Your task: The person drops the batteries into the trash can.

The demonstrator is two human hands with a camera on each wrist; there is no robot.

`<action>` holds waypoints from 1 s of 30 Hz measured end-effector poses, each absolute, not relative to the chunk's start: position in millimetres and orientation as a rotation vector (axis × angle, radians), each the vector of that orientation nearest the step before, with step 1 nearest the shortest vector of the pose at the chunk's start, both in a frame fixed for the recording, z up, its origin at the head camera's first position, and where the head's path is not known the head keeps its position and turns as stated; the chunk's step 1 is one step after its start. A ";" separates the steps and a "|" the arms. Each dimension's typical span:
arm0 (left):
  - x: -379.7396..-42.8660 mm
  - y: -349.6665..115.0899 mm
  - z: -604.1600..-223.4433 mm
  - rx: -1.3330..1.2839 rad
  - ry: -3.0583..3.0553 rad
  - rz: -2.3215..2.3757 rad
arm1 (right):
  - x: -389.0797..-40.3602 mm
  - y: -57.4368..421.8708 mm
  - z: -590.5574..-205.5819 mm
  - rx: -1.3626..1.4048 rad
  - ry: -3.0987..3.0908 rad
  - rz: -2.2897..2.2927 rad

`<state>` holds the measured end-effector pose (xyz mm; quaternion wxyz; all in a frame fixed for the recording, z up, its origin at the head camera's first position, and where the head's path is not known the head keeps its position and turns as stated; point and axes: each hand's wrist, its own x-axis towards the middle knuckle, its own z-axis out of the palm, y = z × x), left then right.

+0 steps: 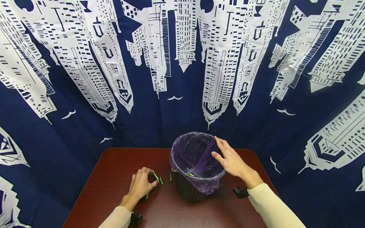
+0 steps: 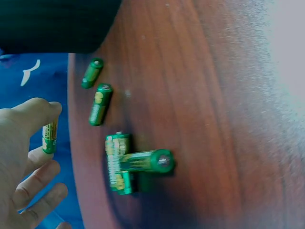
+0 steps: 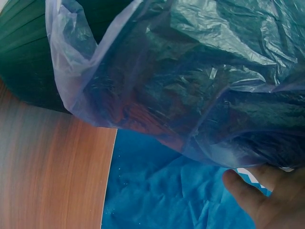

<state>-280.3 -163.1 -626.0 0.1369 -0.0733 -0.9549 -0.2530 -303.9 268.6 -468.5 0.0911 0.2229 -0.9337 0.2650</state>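
Observation:
My left hand [image 1: 140, 183] pinches a green battery [image 2: 49, 136] between thumb and index finger, held above the table. Beneath and beside it, several more green batteries [image 2: 100, 105] lie on the wood, one of them resting across others [image 2: 147, 161]. My right hand [image 1: 232, 160] is at the right rim of a dark bin [image 1: 189, 191], its fingers extended and no object gripped. A translucent purple bag [image 1: 182, 152] lines the bin and folds over its rim. One green battery [image 1: 191, 174] shows inside the bag, near the front.
The reddish-brown table [image 1: 119, 164] has rounded far corners. Behind it hangs a navy curtain [image 1: 151, 126] with white city buildings. Black wrist devices sit at both cuffs, the right one [image 1: 240, 192] beside the bin.

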 end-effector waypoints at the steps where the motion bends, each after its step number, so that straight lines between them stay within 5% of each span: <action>1: -280.4 -163.4 -623.1 -0.215 -2.756 -0.734 | -304.0 268.2 -468.1 0.663 -2.773 0.787; 30: -278.7 -152.1 -517.6 -0.403 -2.489 -0.768 | -301.7 268.0 -469.0 0.662 -2.742 0.804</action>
